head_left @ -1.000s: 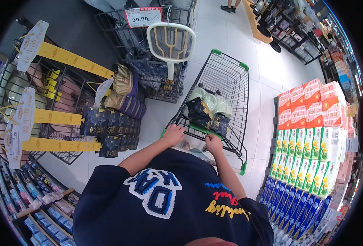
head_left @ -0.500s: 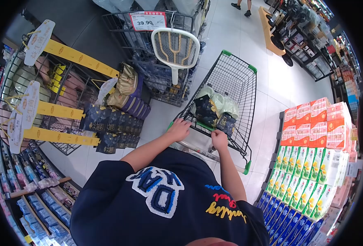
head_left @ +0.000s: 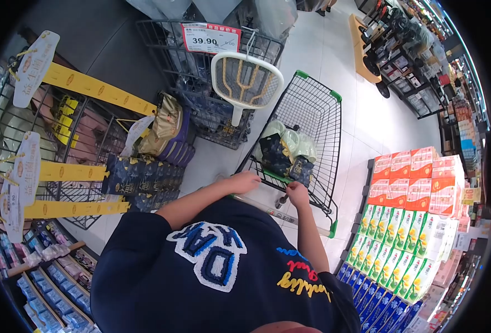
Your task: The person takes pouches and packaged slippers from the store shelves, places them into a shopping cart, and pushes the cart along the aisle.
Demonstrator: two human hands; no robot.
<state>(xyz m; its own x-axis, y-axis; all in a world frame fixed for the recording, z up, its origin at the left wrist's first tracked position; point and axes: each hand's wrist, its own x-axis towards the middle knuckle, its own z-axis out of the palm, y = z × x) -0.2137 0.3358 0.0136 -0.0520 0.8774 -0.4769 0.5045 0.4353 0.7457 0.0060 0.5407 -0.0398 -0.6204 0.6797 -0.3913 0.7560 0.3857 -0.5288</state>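
A black wire shopping cart (head_left: 327, 130) with green corners stands in front of me. My left hand (head_left: 246, 181) rests at the left of its rear edge, fingers curled over the wire frame. Closer to the middle, my right hand (head_left: 297, 194) is closed at the end of the green bar (head_left: 276, 176), beside the goods. In the basket lie dark packs with gold print (head_left: 276, 154) and pale green, rounded wrapped packs (head_left: 298, 141). The cart's handle (head_left: 281, 215) runs between my body and my hands. What sits inside my curled fingers is hidden.
A wire bin with a price sign (head_left: 211, 39) and a hanging mosquito swatter (head_left: 245, 80) stands ahead left. Racks with yellow strips (head_left: 73, 172) and dark packs (head_left: 145, 176) are on my left. Stacked tissue packs (head_left: 403, 222) rise on the right. Pale floor (head_left: 362, 111) leads ahead.
My left hand's fingers, more spread before, are now more curled. The view has shifted, with the swatter and left bin appearing larger. My right hand keeps its place at the cart's rear.
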